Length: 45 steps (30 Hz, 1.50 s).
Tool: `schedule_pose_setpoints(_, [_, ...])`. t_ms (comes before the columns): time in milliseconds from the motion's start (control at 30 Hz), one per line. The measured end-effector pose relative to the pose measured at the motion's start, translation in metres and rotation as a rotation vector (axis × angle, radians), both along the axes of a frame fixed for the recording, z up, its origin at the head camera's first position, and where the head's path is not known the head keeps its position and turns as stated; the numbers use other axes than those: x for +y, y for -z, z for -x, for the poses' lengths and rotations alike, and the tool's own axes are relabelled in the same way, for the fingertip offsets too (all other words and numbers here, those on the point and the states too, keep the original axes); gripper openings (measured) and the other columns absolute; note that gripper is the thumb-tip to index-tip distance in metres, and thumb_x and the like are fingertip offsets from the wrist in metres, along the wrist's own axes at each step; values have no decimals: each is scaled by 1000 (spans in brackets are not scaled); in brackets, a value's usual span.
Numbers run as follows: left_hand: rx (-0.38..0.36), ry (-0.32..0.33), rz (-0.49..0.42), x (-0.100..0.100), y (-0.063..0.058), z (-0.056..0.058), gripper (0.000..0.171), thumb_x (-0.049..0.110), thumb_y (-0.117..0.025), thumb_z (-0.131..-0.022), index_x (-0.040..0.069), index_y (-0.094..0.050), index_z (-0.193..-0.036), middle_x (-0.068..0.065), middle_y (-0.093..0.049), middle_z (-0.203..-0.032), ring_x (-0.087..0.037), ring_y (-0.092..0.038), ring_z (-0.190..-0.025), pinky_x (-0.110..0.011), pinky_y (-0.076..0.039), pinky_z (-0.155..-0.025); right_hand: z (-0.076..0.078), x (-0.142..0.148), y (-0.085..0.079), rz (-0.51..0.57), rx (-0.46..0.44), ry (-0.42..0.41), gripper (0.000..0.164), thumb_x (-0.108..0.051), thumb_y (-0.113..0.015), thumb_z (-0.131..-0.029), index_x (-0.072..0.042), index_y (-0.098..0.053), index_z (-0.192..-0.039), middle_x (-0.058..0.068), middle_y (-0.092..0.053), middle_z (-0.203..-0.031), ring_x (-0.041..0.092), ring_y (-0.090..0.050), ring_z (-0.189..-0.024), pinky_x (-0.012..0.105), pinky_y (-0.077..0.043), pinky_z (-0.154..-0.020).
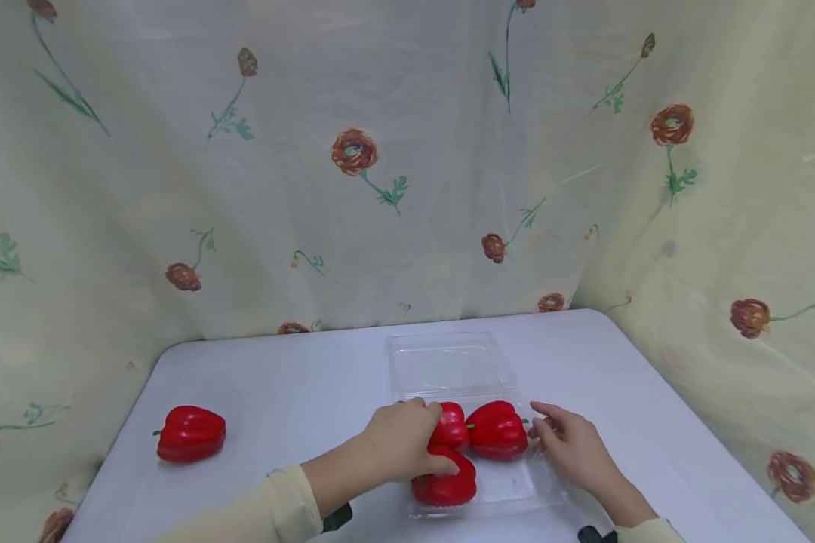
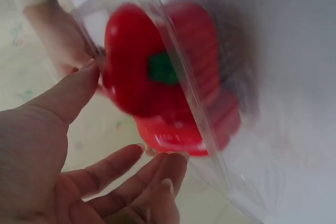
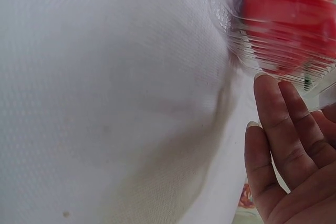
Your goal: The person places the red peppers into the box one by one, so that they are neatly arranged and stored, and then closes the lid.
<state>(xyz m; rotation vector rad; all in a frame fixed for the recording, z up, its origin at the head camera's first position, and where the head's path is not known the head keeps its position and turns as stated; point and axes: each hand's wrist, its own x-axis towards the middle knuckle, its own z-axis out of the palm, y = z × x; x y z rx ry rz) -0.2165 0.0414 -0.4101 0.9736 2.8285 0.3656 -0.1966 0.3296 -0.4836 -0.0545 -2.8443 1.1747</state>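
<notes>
A screened-off corner around a white table (image 1: 285,415) whose top has a woven, cloth-like texture; whether it belongs to a home, a studio or a lab cannot be told. Pale, creased curtains (image 1: 278,196) printed with rust-red and green flowers (image 1: 354,151) hang behind the table and along both sides, close to its edges.

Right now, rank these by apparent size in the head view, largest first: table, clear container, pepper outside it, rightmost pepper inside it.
1. Table
2. Clear container
3. Outside pepper and rightmost pepper: too alike to rank
</notes>
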Motion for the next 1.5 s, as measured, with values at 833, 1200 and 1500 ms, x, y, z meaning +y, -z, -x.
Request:
schedule_pose_setpoints(833, [-12,-270,87,-149,-26,51,59,46,-85,-74,10,-64,-116,-7,-65,-105,-21,-61,-89,-43,-56,-77,2,-2,-4,-34,9,-7,40,-13,-58,-99,2,-55,-136,4,-71,-90,13,-66,-73,22,-54,-67])
schedule_pose_setpoints(1200, [-72,-374,114,-215,-29,58,70,42,-88,-70,4,-60,-123,-17,-63,-115,-32,-59,-99,-55,-54,-80,-2,-4,-5,-20,2,4,40,-12,-58,-99,3,-54,-136,6,-71,-92,15,-66,-74,22,-54,-66])
schedule_pose_setpoints(1500, [-75,-369,143,-246,-24,58,75,44,-89,-68,3,-59,-124,-17,-63,-110,-34,-56,-100,-63,-51,-80,-3,-3,-4,-23,-1,6,41,-13,-58,-99,2,-54,-137,5,-71,-92,14,-65,-74,23,-55,-67])
